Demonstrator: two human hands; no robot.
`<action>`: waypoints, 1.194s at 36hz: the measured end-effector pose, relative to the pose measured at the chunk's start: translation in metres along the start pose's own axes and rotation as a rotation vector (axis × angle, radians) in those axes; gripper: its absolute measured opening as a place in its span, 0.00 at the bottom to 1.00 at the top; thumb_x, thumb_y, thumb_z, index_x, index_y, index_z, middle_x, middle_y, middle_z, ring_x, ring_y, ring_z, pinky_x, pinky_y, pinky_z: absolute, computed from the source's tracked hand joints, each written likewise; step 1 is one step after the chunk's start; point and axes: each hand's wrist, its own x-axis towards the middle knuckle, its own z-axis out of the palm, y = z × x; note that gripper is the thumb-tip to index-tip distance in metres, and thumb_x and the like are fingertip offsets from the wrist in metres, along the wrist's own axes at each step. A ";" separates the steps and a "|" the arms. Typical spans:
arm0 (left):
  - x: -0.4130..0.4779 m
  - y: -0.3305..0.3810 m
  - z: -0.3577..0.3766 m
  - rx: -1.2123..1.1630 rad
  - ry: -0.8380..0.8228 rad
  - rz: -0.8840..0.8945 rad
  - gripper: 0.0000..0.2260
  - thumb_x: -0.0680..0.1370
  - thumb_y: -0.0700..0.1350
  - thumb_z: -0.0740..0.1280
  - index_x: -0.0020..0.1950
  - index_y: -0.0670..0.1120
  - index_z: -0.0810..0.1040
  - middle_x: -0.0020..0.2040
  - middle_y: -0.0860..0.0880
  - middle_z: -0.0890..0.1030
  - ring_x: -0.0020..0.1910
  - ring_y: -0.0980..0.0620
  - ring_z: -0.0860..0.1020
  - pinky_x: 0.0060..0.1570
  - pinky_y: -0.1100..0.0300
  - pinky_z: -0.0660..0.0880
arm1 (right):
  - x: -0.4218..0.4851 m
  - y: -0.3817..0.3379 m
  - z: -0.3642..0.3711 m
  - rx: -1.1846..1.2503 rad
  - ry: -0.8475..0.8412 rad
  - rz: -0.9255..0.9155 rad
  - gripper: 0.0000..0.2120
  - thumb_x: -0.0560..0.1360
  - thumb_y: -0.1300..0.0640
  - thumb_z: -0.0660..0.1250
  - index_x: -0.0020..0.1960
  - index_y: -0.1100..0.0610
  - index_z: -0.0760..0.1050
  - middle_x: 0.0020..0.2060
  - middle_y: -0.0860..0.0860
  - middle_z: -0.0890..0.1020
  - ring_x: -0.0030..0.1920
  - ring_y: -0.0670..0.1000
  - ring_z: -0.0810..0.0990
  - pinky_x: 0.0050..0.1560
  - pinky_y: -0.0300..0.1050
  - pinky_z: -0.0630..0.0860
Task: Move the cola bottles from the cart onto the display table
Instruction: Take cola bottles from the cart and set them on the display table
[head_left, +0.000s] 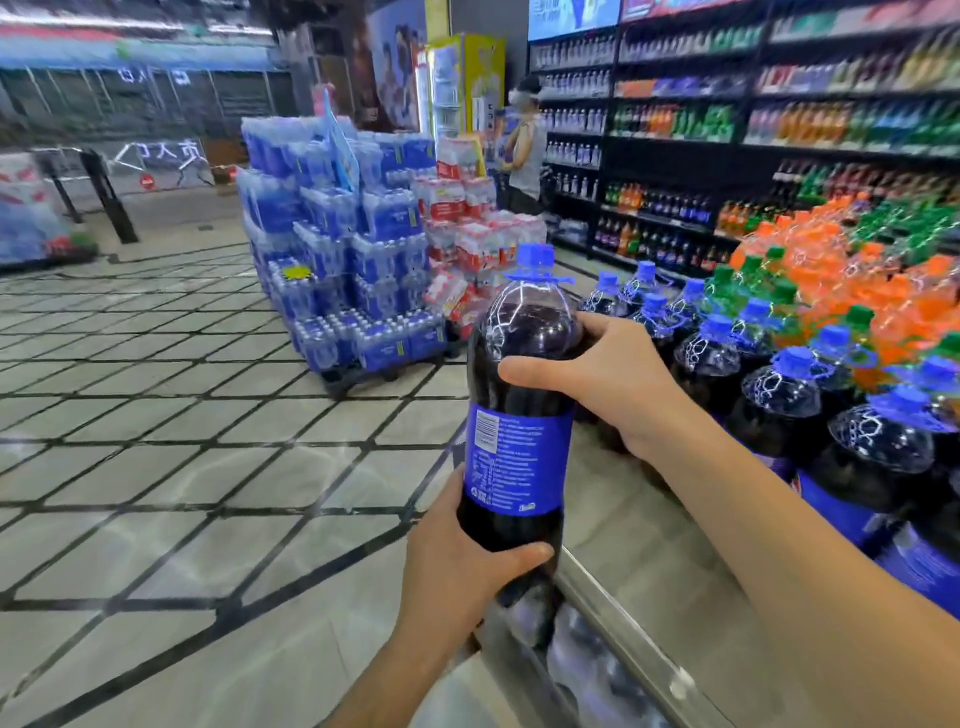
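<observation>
You are holding a large cola bottle (519, 415), dark with blue cap and label, upright above the display table's edge (618, 618): your left hand (462, 566) is gripping its base, your right hand (597, 379) wrapping its shoulder.

The held cola bottle (524, 332) is clear, glossy plastic, smooth on the body. Its cap (536, 257) is blue plastic and its label (514, 457) a slick blue film wrap. The cola bottles (779, 395) standing on the worktop (649, 530) are the same shiny plastic, with a moulded web pattern raised on their shoulders. The worktop's surface looks pale and smooth, with a bright polished metal strip (623, 639) along its near edge. The floor (182, 467) is glossy tile with dark joints that mirrors the lights. The water packs (353, 249) are wrapped in clear, crinkled plastic film.
</observation>
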 end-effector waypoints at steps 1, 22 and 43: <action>0.012 -0.002 0.004 0.004 -0.004 0.004 0.35 0.58 0.47 0.84 0.62 0.61 0.76 0.51 0.66 0.84 0.50 0.67 0.81 0.51 0.64 0.79 | 0.010 0.005 -0.002 -0.003 0.006 -0.001 0.22 0.60 0.54 0.87 0.52 0.52 0.86 0.45 0.45 0.89 0.47 0.46 0.89 0.55 0.50 0.85; 0.214 -0.075 0.081 0.039 -0.212 -0.022 0.38 0.55 0.54 0.84 0.63 0.65 0.73 0.54 0.64 0.83 0.54 0.65 0.81 0.56 0.59 0.80 | 0.164 0.104 -0.019 -0.190 0.264 0.036 0.39 0.49 0.39 0.86 0.59 0.45 0.83 0.49 0.38 0.88 0.52 0.40 0.86 0.60 0.51 0.82; 0.388 -0.140 0.116 -0.080 -0.716 0.091 0.42 0.58 0.40 0.86 0.70 0.48 0.73 0.52 0.63 0.83 0.51 0.67 0.81 0.49 0.71 0.78 | 0.237 0.177 0.018 -0.322 0.715 0.253 0.38 0.53 0.49 0.90 0.57 0.36 0.75 0.51 0.32 0.84 0.56 0.35 0.82 0.63 0.46 0.79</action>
